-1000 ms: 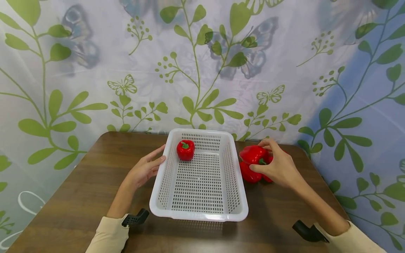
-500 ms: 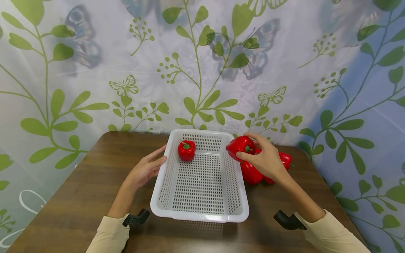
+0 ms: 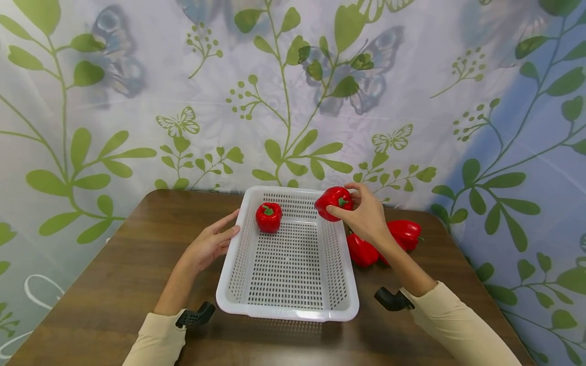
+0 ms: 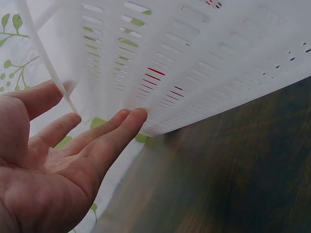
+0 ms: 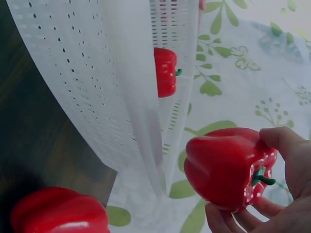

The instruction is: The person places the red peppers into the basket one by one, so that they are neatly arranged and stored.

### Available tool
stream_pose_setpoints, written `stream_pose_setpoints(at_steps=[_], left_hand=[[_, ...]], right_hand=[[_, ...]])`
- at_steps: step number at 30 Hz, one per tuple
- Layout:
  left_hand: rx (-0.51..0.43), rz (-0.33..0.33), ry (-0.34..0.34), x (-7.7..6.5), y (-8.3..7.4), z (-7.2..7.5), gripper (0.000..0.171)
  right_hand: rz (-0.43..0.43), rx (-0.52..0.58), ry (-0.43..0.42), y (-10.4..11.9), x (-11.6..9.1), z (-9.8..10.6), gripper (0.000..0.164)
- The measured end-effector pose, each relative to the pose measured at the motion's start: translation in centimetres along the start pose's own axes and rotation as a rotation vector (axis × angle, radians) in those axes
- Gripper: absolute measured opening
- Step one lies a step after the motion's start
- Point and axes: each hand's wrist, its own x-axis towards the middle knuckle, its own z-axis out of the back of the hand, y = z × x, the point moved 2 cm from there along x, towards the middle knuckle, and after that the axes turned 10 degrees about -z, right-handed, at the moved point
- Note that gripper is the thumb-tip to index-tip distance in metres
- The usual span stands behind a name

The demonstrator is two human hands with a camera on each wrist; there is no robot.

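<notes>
A white perforated plastic basket point(image 3: 287, 311) stands in the middle of the table. One red bell pepper point(image 3: 268, 217) with a green stem sits inside it at the back left. My right hand point(image 3: 368, 213) grips another red bell pepper point(image 3: 333, 203) between thumb and fingers, above the basket's back right rim. In the right wrist view that held pepper point(image 5: 228, 167) hangs outside the table surface, stem toward the palm. The left hand point(image 3: 209, 245) rests its fairly straight fingers against the basket's left side; in the left wrist view its fingertips point(image 4: 138, 116) touch or nearly touch the wall.
More red bell peppers point(image 3: 405, 234) lie on the brown wooden table point(image 3: 91, 284) to the right of the basket, partly hidden by the right forearm. A patterned cloth point(image 3: 293, 91) with leaves and butterflies hangs behind the table.
The right hand has lifted a bell pepper from the pile on the right and carried it left, up to the basket's back right rim. The left hand and basket have stayed put.
</notes>
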Motion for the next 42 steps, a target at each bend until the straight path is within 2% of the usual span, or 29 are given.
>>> stream_pose_setpoints(at_steps=[8,17,24,28,34,42], left_hand=[[-0.003,0.001,-0.001,-0.1,0.1,0.1,0.064],[-0.025,0.0,-0.003,0.1,0.3,0.0,0.065],[-0.025,-0.002,0.0,0.2,0.3,0.1,0.064],[-0.011,-0.01,0.014,0.2,0.2,0.1,0.065],[-0.013,-0.003,0.007,0.1,0.1,0.0,0.065],[0.0,-0.014,0.01,0.1,0.1,0.1,0.065]], right_hand=[[0.035,0.001,-0.007,-0.1,1.5,-1.7,0.071],[0.059,-0.051,0.016,-0.2,2.7,-3.0,0.07],[0.142,-0.078,0.012,-0.5,3.8,-4.7,0.063],[0.162,-0.083,0.016,-1.0,4.0,-5.7,0.061],[0.156,-0.102,0.02,-1.6,4.2,-6.6,0.067],[0.137,-0.13,-0.03,-2.5,4.7,-7.4,0.07]])
